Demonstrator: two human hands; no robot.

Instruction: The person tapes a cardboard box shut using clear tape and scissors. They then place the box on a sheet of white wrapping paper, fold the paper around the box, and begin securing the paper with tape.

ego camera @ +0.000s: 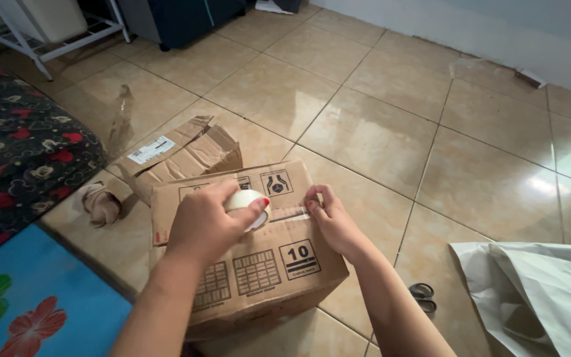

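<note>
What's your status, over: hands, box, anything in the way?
Left hand gripping tape roll. Right hand pressing cardboard box top. Crumpled paper beside box.

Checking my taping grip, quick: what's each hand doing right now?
Left hand: closed around the whitish tape roll.
Right hand: open, fingers pressing the tape strip on the brown cardboard box.

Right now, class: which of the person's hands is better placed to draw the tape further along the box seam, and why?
The left hand: it already grips the tape roll above the cardboard box. The right hand only presses the seam beside it.
</note>
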